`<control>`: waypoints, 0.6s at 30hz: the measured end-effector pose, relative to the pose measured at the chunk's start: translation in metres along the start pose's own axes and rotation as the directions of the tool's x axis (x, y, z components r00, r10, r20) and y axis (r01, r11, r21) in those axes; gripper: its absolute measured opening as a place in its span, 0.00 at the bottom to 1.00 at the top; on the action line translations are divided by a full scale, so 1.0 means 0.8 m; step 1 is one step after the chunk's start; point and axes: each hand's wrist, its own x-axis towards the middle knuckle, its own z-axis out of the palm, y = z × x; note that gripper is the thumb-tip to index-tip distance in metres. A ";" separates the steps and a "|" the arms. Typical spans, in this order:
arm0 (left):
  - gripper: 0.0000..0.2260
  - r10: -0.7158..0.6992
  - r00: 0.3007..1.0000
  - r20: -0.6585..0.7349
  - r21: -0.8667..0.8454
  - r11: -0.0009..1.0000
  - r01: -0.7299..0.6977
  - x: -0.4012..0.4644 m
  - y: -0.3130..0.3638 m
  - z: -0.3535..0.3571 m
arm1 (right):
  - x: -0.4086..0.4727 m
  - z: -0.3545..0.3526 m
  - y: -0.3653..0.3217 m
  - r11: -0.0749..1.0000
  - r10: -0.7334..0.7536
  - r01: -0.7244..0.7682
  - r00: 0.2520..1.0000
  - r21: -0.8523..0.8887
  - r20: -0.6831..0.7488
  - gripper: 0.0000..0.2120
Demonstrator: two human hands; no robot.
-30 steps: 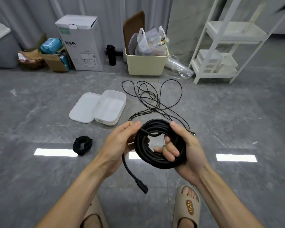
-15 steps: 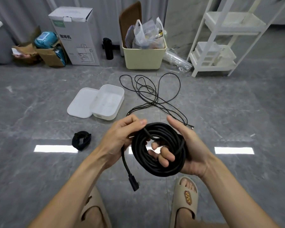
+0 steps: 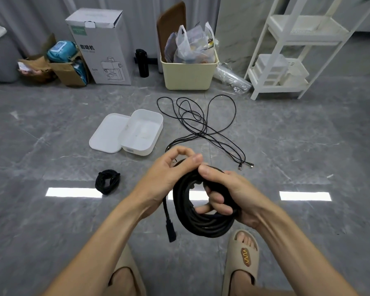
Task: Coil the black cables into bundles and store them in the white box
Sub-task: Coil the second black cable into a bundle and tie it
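Observation:
A thick black cable coil (image 3: 203,221) hangs in front of me. My right hand (image 3: 226,193) grips its right side, fingers curled through the loop. My left hand (image 3: 169,174) pinches the cable at the coil's top left, and the loose end with its plug (image 3: 171,232) dangles below that hand. The white box (image 3: 145,131) stands open on the floor beyond, its lid (image 3: 108,133) lying flat to the left. A small coiled black bundle (image 3: 107,181) lies on the floor at the left. A thin black cable (image 3: 201,124) sprawls uncoiled right of the box.
Along the back wall stand a white carton (image 3: 100,45), a black bottle (image 3: 142,63), a cream bin (image 3: 188,71) with bags and a white shelf rack (image 3: 291,54). My two sandalled feet (image 3: 241,259) are below the coil on the grey floor.
Both hands have closed in at the top of the coil, and the coil now hangs lower from them. The dangling plug end has swung a little.

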 end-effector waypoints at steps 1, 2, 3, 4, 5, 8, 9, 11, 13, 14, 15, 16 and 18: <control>0.16 0.025 0.999 -0.023 -0.007 1.000 -0.026 0.001 -0.001 0.001 | 0.002 0.001 0.001 0.999 -0.025 0.025 1.000 0.042 -0.013 0.16; 0.15 0.051 0.998 -0.042 -0.001 0.999 -0.051 0.001 -0.002 0.001 | 0.003 0.002 0.002 0.996 -0.046 0.048 0.998 0.081 -0.031 0.16; 0.14 0.068 0.996 -0.058 0.014 0.998 -0.067 0.001 -0.003 0.000 | 0.003 0.001 0.003 0.991 -0.063 0.069 0.996 0.118 -0.056 0.17; 0.14 0.077 0.995 -0.071 0.035 0.997 -0.075 0.001 -0.003 -0.001 | 0.004 0.000 0.003 0.984 -0.077 0.090 0.993 0.152 -0.087 0.19; 0.14 0.079 0.994 -0.077 0.057 0.996 -0.075 0.001 -0.003 -0.002 | 0.005 -0.001 0.004 0.977 -0.089 0.110 0.989 0.181 -0.122 0.20; 0.13 0.080 0.993 -0.093 0.161 0.985 -0.064 0.001 -0.004 -0.003 | 0.007 -0.004 0.007 0.966 -0.124 0.166 0.971 0.197 -0.206 0.21; 0.13 0.080 0.991 -0.104 0.218 0.974 -0.055 0.002 -0.005 -0.001 | 0.008 -0.004 0.007 0.965 -0.133 0.178 0.965 0.193 -0.228 0.21; 0.14 0.038 0.990 -0.136 0.332 0.943 0.010 0.002 -0.010 0.003 | 0.009 -0.003 0.009 0.962 -0.154 0.203 0.956 0.182 -0.250 0.20; 0.16 -0.037 0.985 -0.169 0.350 0.932 0.095 0.001 -0.010 0.009 | 0.009 -0.001 0.010 0.960 -0.175 0.224 0.949 0.170 -0.260 0.19; 0.18 -0.059 0.984 -0.167 0.330 0.937 0.112 0.001 -0.010 0.011 | 0.010 -0.001 0.011 0.959 -0.181 0.230 0.947 0.166 -0.266 0.20; 0.22 -0.073 0.986 -0.147 0.308 0.944 0.116 0.001 -0.009 0.011 | 0.011 -0.002 0.011 0.958 -0.184 0.234 0.944 0.165 -0.273 0.20; 0.26 -0.075 0.990 -0.117 0.301 0.948 0.108 0.000 -0.008 0.011 | 0.011 -0.002 0.012 0.958 -0.185 0.237 0.943 0.164 -0.278 0.20; 0.27 -0.059 0.997 -0.050 0.317 0.946 0.072 -0.002 -0.005 0.008 | 0.011 -0.001 0.011 0.956 -0.197 0.248 0.939 0.156 -0.282 0.18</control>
